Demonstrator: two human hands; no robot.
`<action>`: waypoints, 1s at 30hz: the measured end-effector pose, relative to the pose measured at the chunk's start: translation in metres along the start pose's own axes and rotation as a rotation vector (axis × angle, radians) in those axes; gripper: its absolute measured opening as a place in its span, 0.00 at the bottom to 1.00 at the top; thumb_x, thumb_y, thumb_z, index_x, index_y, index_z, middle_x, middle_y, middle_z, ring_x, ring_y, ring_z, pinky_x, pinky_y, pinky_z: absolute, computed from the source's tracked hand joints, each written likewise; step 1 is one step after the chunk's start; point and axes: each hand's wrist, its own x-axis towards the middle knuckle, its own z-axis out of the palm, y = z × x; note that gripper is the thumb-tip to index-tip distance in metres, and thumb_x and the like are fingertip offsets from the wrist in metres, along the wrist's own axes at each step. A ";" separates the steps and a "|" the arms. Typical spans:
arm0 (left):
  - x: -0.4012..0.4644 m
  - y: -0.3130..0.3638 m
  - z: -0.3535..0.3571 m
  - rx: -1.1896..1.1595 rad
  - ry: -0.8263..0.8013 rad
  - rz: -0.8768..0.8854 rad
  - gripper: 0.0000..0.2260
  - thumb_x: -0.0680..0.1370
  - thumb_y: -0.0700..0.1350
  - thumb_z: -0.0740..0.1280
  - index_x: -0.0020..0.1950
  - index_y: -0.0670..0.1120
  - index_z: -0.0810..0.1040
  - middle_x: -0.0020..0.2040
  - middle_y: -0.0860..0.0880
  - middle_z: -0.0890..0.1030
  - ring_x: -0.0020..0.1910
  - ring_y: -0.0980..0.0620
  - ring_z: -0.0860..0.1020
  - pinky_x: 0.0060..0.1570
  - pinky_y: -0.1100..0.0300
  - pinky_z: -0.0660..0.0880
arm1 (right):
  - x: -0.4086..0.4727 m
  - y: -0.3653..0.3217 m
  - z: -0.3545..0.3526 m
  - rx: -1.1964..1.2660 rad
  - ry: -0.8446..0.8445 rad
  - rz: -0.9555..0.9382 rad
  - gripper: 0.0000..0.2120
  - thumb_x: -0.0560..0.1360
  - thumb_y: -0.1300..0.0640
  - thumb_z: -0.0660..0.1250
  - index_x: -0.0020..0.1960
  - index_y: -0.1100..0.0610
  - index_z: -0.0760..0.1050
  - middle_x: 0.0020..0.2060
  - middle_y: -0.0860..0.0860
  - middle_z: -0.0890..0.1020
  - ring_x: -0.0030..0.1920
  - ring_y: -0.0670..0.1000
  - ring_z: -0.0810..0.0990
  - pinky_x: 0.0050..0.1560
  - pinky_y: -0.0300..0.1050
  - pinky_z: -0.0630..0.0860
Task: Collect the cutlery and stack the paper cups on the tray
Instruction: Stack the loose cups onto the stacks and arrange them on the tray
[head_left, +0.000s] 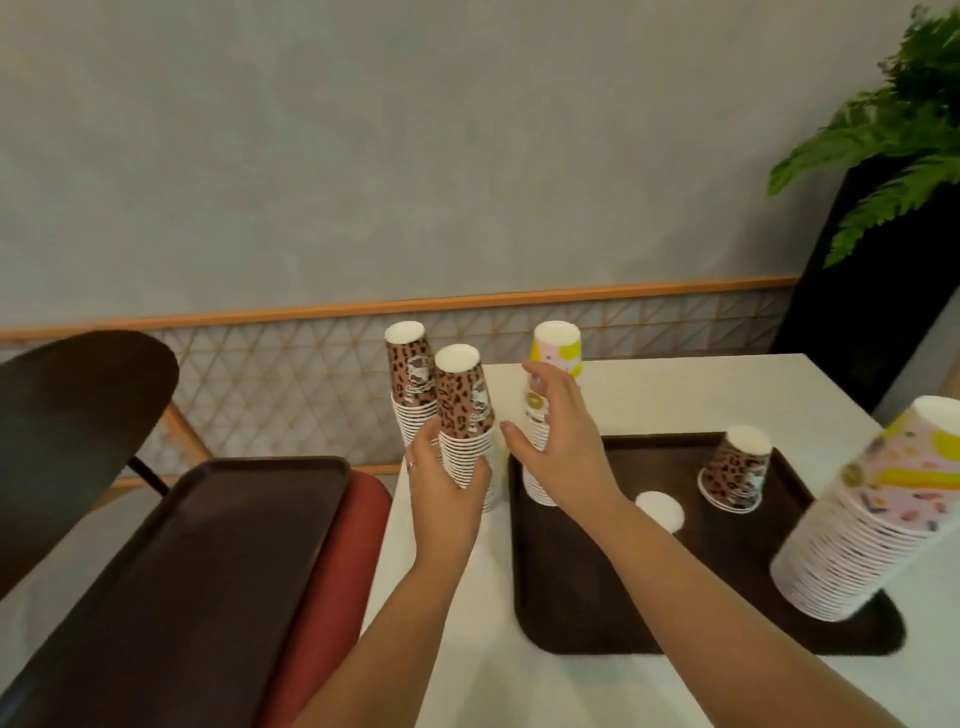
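White tabletop (649, 395) against a grey wall: left hand (447, 483) curled round an upright leopard-print cup stack (465, 415) just off the tray's (582, 613) left edge, right hand (561, 441) spread beside the pink stack (550, 405) at the tray's far-left corner.

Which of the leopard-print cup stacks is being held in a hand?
The nearer leopard stack, gripped by the left hand beside the tray. The taller leopard stack behind it and the short leopard stack on the tray stand untouched.

Upside-down leopard-print cup stack (464, 426) tilted, lifted beside dark tray (571, 597), pink-yellow stacks (553, 410) standing on it
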 end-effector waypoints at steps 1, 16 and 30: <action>0.007 -0.010 -0.002 0.010 -0.034 -0.029 0.28 0.72 0.40 0.71 0.70 0.46 0.63 0.66 0.50 0.68 0.68 0.48 0.67 0.67 0.48 0.68 | 0.006 0.002 0.013 -0.003 -0.005 0.028 0.29 0.72 0.58 0.69 0.70 0.55 0.61 0.66 0.52 0.68 0.65 0.47 0.68 0.61 0.36 0.67; 0.053 -0.094 0.018 -0.111 -0.302 -0.215 0.40 0.67 0.37 0.76 0.71 0.54 0.58 0.68 0.52 0.71 0.66 0.55 0.70 0.64 0.57 0.69 | 0.038 0.030 0.099 0.011 -0.032 0.314 0.38 0.68 0.52 0.74 0.72 0.55 0.58 0.67 0.51 0.69 0.66 0.49 0.69 0.61 0.38 0.67; 0.044 -0.130 0.022 -0.027 -0.311 -0.307 0.43 0.56 0.43 0.82 0.68 0.51 0.67 0.60 0.50 0.76 0.61 0.48 0.74 0.59 0.48 0.75 | 0.031 0.026 0.089 0.061 0.007 0.396 0.34 0.66 0.46 0.74 0.66 0.50 0.63 0.60 0.45 0.76 0.60 0.43 0.74 0.61 0.45 0.74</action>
